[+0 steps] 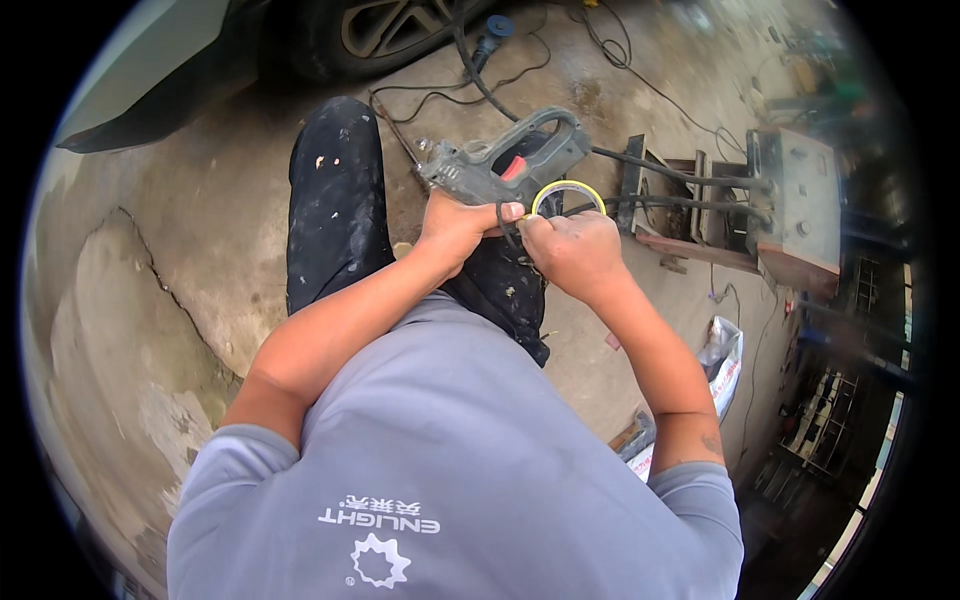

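My left hand (455,225) is closed around the lower end of a grimy grey gun-shaped tool (470,170) with a red trigger (515,168) and a looped handle, held above my knees. A dark cable (505,225) hangs at my left thumb. My right hand (575,250) is closed on a yellow roll of tape (593,192), held on edge beside the tool, with its fingertips near my left thumb. Exactly what the fingers of both hands press against underneath is hidden.
A car wheel (390,30) is ahead, with cables and a blue connector (495,35) on the concrete floor (185,260). A metal machine (800,200) with two thick cables stands at right, a silvery bag (722,350) below it. Dark racks (820,420) line the right edge.
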`<state>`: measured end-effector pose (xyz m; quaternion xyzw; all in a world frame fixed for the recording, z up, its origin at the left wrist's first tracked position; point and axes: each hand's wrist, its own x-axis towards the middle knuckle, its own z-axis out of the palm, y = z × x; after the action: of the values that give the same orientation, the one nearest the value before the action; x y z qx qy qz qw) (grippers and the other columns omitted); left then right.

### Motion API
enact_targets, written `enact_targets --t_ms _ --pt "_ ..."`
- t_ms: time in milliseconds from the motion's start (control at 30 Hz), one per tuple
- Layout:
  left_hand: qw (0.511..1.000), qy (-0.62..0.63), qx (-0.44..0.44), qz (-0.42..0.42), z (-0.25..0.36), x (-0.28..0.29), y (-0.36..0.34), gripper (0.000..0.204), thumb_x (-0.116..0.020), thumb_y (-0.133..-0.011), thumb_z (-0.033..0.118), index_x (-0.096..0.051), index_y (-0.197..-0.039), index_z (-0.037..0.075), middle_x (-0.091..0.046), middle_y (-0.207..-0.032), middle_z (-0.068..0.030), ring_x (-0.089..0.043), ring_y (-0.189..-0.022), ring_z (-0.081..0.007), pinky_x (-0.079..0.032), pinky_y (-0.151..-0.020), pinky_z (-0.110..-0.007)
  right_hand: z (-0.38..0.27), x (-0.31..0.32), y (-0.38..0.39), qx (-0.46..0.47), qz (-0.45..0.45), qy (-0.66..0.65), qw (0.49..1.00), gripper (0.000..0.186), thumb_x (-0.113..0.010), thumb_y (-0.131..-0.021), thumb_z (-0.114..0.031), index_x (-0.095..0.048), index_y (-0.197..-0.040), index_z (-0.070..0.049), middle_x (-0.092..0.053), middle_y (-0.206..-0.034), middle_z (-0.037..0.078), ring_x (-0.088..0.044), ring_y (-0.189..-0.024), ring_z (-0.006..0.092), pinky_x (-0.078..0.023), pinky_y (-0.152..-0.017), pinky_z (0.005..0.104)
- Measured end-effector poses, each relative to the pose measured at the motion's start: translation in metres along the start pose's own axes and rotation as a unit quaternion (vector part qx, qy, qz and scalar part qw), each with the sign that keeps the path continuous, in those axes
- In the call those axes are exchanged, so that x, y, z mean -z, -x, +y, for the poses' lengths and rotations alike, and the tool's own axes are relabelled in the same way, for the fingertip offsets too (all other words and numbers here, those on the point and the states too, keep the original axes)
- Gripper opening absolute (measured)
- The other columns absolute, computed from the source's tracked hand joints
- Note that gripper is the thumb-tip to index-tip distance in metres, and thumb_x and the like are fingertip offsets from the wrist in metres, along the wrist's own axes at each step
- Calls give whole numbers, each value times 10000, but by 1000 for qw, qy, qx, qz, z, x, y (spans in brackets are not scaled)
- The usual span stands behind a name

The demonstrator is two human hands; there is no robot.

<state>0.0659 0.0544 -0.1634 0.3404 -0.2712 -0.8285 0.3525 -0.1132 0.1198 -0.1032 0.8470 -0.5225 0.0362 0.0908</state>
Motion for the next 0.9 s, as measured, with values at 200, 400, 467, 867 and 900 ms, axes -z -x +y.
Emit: enact_targets --t_ms 200,400,467,867,900 --pt "1000 2 -11 8 -3 2 -2 490 -882 -768 76 -630 -1177 -18 -697 -1072 -99 -715 -944 -217 -627 -800 -367 -3 10 -9 -26 -22 -13 999 222 -696 -883 -233 -566 -734 -132 -597 -577 24 -629 -516 213 -461 -482 361" --pt "1000 -15 -20 3 -6 6 -4 496 -902 -746 92 -632 -1156 16 -687 -1048 -53 -681 -925 -164 -585 -808 -316 2 10 -12 -55 -51 -2 997 312 -718 -902 -337 -567 -734 -121 -613 -598 57 -645 -546 253 -470 -490 380" --pt "999 -21 -31 2 -11 8 -4 506 -907 -739 95 -633 -1158 24 -687 -1054 -44 -672 -942 -157 -567 -829 -305 3 9 -12 -65 -56 -10 996 362 -728 -899 -385 -569 -716 -116 -607 -593 70 -643 -549 277 -467 -485 392" --pt "974 -166 -127 -93 -10 15 -4 581 -922 -684 112 -653 -1188 8 -695 -1115 -47 -645 -1015 -169 -524 -895 -321 21 24 -28 -111 -138 -63 982 440 -812 -758 -471 -656 -671 -68 -636 -633 153 -663 -682 370 -508 -607 467" --pt "968 -191 -134 -95 -10 15 -3 574 -922 -679 116 -662 -1178 7 -701 -1109 -47 -646 -1014 -168 -522 -896 -325 23 30 -32 -122 -162 -70 977 449 -823 -741 -475 -661 -670 -62 -638 -637 158 -664 -698 377 -510 -621 470"
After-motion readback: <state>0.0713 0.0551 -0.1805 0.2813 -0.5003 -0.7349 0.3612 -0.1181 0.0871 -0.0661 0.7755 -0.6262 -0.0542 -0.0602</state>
